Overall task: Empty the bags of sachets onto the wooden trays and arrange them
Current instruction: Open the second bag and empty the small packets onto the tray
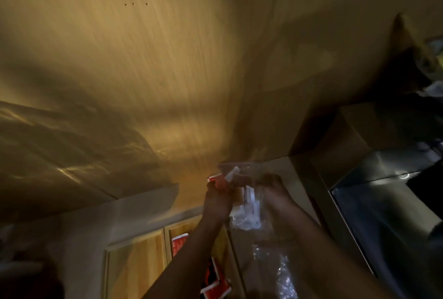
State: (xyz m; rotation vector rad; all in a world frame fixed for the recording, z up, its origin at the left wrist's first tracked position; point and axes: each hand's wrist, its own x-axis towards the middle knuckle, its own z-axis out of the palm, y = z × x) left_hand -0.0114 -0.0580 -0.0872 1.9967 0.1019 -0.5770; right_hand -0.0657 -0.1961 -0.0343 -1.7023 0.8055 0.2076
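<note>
Above trays [136,265], left hand [217,202] and right hand [275,193] grip a blurred bag [249,205].

Red-and-white sachets [217,285] on a pale, grained wooden tray [141,265]; clear bag [249,214]; golden-brown streaked wall panel [143,71].

Wood-grain panel [143,59], dim amber light, steel surface [383,202]

Plastic bag [242,169] held between left hand [217,200] and right hand [275,190], sachets [249,202] inside it below the fingertips. Wooden tray [136,265] below left fingers, loose sachets [179,243] in its right compartment. Wood panel [167,59] behind fingers.
</note>
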